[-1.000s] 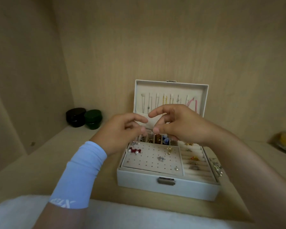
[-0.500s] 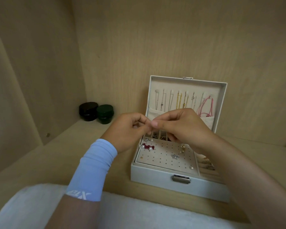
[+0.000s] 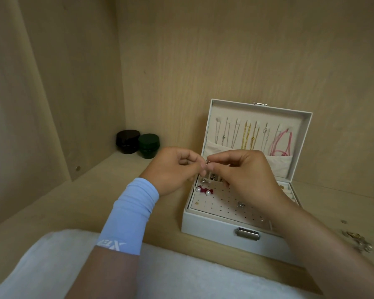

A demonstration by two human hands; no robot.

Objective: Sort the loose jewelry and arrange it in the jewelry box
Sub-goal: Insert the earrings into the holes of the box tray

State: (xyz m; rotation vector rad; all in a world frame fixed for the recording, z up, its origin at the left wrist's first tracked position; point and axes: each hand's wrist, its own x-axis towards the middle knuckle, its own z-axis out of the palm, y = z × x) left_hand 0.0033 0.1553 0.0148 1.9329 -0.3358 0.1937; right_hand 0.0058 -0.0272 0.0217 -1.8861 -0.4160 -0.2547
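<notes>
Open white jewelry box (image 3: 225, 236) on a wooden shelf (image 3: 91, 201). The raised lid (image 3: 307, 137) carries a row of hanging silver and gold chains (image 3: 245, 137) and a pink cord (image 3: 282, 143), their ends tucked into a fabric pocket. The tray's perforated panel (image 3: 220, 203) holds a red piece with pearls (image 3: 203, 190) and a silver stud (image 3: 241, 205); the ring rolls (image 3: 288, 192) are largely hidden by the right forearm. Above the tray's rear compartments, the left hand (image 3: 173, 169) and right hand (image 3: 246, 171) meet at the fingertips, both pinching a small silver piece (image 3: 207, 162). Loose jewelry (image 3: 358, 240) lies on the shelf right of the box. A black jar (image 3: 127, 141) and a green jar (image 3: 149, 146) stand in the corner. A second earlier the forefingers arched apart and the box sat nearer mid-frame.
</notes>
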